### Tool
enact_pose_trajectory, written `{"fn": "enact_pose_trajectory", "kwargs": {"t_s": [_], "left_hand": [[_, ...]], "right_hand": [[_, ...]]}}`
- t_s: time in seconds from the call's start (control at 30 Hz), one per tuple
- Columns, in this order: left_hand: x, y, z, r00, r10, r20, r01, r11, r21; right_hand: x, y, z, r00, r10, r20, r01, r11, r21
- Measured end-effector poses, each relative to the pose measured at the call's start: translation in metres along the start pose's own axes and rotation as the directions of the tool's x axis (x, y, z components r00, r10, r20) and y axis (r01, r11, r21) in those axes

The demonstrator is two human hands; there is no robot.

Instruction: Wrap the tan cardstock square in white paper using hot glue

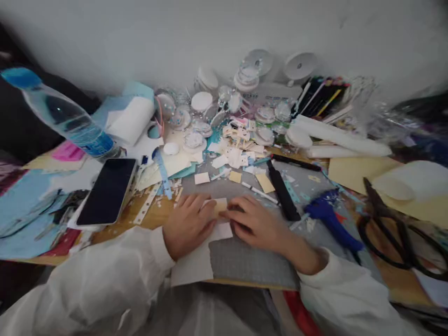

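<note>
Near the table's front edge, a small cream piece of paper lies over a white sheet of paper. My left hand rests on the white sheet, its fingers bent together and its thumb against the cream piece's left side. From the right, my right hand pinches the same piece's edge between thumb and forefinger, its other fingers curled. The fingertips are partly blurred. Beyond my hands lie a loose white paper square, a yellow one and a black pen-like tool.
A blue glue gun and large black scissors lie on the right. On the left are a phone and a tilted water bottle. Paper scraps and several white discs crowd the back by the wall.
</note>
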State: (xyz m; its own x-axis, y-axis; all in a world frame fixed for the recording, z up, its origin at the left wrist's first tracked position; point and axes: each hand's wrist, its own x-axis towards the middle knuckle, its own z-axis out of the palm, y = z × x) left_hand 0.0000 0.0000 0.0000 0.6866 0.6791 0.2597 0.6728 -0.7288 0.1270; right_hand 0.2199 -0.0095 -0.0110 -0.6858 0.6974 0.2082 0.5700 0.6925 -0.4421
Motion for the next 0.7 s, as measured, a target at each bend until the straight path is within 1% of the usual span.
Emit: {"fn": "enact_pose_trajectory", "kwargs": {"t_s": [0.1,0.23,0.3,0.43,0.53,0.6,0.7], "left_hand": [[-0.015,-0.002,-0.008,0.998,0.044,0.039,-0.041,0.995,-0.087],[-0.029,-0.012,-0.015,0.999,-0.024,0.049,0.034,0.974,-0.223],[-0.031,-0.018,-0.016,0.997,-0.063,0.041,0.072,0.966,-0.249],[-0.026,-0.027,-0.014,0.993,-0.104,0.055,0.113,0.972,-0.208],[-0.017,-0.029,-0.009,0.990,-0.099,0.101,0.117,0.976,-0.184],[-0.010,-0.029,-0.007,0.984,-0.110,0.142,0.135,0.973,-0.187],[-0.001,-0.032,-0.007,0.967,-0.144,0.212,0.194,0.951,-0.241]], "right_hand": [[0.003,-0.002,0.000,0.999,-0.036,0.011,0.036,0.999,-0.025],[0.004,-0.011,0.003,0.996,-0.086,0.009,0.087,0.996,-0.023],[0.004,-0.017,0.006,0.993,-0.114,0.011,0.114,0.994,0.001],[0.004,-0.020,0.008,0.983,-0.184,0.016,0.180,0.974,0.135],[0.005,-0.019,0.009,0.985,-0.173,0.007,0.165,0.950,0.263],[0.006,-0.022,0.009,0.986,-0.166,0.033,0.148,0.940,0.307],[0.007,-0.034,0.012,0.966,-0.246,0.085,0.206,0.922,0.328]]}}
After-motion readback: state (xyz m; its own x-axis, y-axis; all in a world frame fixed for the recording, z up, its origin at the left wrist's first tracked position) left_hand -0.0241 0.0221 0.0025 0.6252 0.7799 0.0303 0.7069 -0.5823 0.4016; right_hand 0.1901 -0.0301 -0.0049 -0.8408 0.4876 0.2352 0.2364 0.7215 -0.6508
